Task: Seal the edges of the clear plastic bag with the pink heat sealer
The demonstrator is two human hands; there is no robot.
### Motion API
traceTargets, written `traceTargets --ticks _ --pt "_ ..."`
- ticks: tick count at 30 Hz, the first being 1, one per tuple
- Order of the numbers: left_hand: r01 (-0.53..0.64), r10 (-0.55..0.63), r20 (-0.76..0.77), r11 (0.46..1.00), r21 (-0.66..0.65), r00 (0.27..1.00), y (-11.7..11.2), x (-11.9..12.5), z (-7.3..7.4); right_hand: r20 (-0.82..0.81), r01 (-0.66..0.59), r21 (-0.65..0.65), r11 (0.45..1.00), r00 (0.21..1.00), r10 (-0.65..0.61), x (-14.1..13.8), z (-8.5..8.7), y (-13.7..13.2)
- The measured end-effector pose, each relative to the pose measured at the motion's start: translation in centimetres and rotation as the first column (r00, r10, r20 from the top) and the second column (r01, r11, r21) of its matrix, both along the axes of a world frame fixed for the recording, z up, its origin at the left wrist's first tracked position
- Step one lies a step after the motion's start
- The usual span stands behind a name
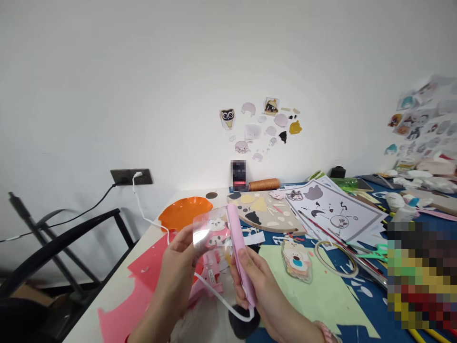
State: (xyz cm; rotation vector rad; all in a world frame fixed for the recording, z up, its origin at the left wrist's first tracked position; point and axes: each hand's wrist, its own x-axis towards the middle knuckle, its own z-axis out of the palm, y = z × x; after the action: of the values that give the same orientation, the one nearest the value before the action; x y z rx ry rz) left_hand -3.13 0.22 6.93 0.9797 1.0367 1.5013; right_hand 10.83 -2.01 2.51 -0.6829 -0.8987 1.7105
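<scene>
"Two hands busy, ctr of frame: our left hand [178, 261] has the clear film [200, 234] pinched b/w thumb & fingers; our right hand [260, 274] is wrapped round the pink wand [238, 238], thumb on top. What could bite us?"

"Film creasing, prob. It's thin & pinched at one side, w/ its other edge at the wand; a wrist twist could skew it & shift the panda picture [216, 233]. Can't tell if the wand grips it."

"And the white cord [214, 288]?"

"Loops below our hands, lower ctr; looks to run to the wall socket [144, 177], mid-left. Might snag if we pull R."

"What else is in the way?"

"Pink plastic thing [216, 270], low ctr, nr the cord; red sheet [150, 262], lower L. Orange dish [182, 215] behind the film. Bear charm [297, 261] on a pale green sheet [321, 305], lower R; tape roll [339, 272] beside it."
</scene>
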Motion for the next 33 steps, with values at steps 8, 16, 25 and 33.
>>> traceTargets --ticks 8,16,25,33 --pt "-0.124 0.124 -0.059 0.992 0.001 0.991 -0.2 0.2 0.0 0.002 0.003 -0.027 1.0 1.0 -0.003 0.0 -0.2 0.0" --pt "-0.116 0.116 -0.049 0.993 -0.011 0.992 -0.7 0.7 0.4 0.019 0.053 -0.015 0.998 0.998 -0.053 0.0 -0.4 0.2" --pt "-0.037 0.046 0.068 0.99 -0.136 0.997 -0.3 0.9 -0.3 -0.027 0.013 -0.05 0.999 1.0 -0.014 -0.1 0.0 0.2" --pt "-0.045 0.057 0.141 0.995 -0.088 0.988 -0.2 0.7 0.2 -0.071 0.034 -0.093 0.995 0.997 -0.04 -0.1 0.0 0.2"
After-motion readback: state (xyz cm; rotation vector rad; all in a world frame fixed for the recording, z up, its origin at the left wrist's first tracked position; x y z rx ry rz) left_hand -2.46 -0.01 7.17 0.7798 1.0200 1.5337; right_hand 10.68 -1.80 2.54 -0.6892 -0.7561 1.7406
